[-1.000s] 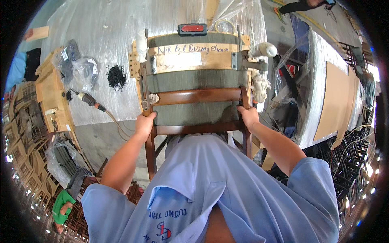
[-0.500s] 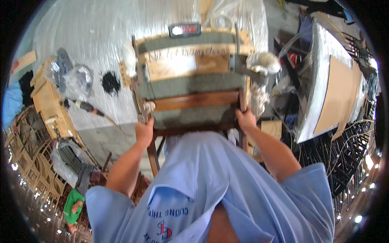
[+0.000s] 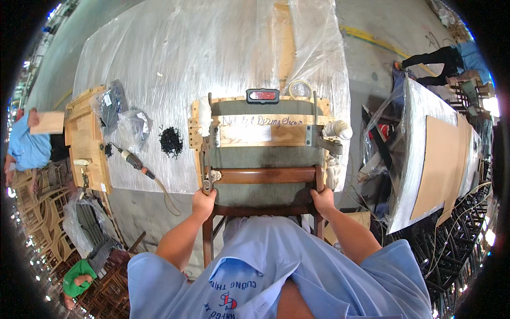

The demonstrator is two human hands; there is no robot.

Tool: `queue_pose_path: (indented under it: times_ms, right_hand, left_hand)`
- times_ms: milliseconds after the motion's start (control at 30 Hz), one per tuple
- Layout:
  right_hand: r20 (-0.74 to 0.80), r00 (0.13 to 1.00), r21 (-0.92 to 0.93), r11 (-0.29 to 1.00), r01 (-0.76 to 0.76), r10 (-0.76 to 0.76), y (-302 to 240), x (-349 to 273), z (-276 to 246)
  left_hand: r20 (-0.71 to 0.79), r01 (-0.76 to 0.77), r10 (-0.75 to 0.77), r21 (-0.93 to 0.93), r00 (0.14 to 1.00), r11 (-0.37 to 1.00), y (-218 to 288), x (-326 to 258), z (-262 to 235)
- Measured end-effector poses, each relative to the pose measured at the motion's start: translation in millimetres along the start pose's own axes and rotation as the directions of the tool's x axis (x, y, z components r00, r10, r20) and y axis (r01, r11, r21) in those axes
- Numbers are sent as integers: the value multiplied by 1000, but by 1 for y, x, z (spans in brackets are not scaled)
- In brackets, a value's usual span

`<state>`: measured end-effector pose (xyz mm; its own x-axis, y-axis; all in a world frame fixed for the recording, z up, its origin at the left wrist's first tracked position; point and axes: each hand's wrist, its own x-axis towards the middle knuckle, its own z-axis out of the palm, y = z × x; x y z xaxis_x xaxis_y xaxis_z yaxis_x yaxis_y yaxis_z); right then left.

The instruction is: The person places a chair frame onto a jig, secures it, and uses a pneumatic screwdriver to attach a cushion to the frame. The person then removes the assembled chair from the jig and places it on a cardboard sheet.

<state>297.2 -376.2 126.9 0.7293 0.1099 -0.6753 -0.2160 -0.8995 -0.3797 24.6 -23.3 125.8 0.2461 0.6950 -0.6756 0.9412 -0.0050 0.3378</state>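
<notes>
A dark brown wooden chair frame [image 3: 265, 175] lies in front of my body, up against a padded wooden jig [image 3: 287, 139]. The jig has grey-green cloth and a pale board with handwriting across it. My left hand [image 3: 204, 202] is closed around the frame's left post, just below a metal clamp [image 3: 206, 184]. On the other side, my right hand [image 3: 322, 201] grips the right post. White wrapped padding [image 3: 338, 129] covers the jig's right corner, and more sits at its left. A black and red device [image 3: 263, 95] rests at the jig's far edge.
Plastic film covers the table [image 3: 223, 58]. To the left are a corded power tool [image 3: 137, 163], a pile of black bits [image 3: 170, 142], plastic bags [image 3: 134, 127] and a wooden jig [image 3: 87, 138]. A wrapped stack with cardboard [image 3: 438, 159] stands right. Other people are around.
The view has shifted, so the chair frame and jig appear lower and more of the far table shows. Both hands keep their hold on the posts. At left, a person with a board shows more.
</notes>
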Motion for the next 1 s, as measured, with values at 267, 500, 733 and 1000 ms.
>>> queue_pose_path:
  times_ms: [267, 500, 733, 1000]
  right_hand:
    - [-57, 998, -25, 999, 38, -39, 7, 2, 3]
    - [4, 1000, -79, 997, -19, 20, -10, -6, -9]
    - [-13, 999, -31, 999, 42, -42, -2, -1, -5]
    - [66, 997, -10, 999, 32, -31, -2, -8, -14]
  left_hand:
    - [-192, -156, 152, -1, 970, 988, 16, -17, -7]
    - [-366, -821, 795, 123, 484, 557, 69, -73, 31]
    - [-223, -846, 884, -455, 411, 278, 350, -64, 70]
    - [-365, -882, 811, -304, 457, 360, 459, 6, 92]
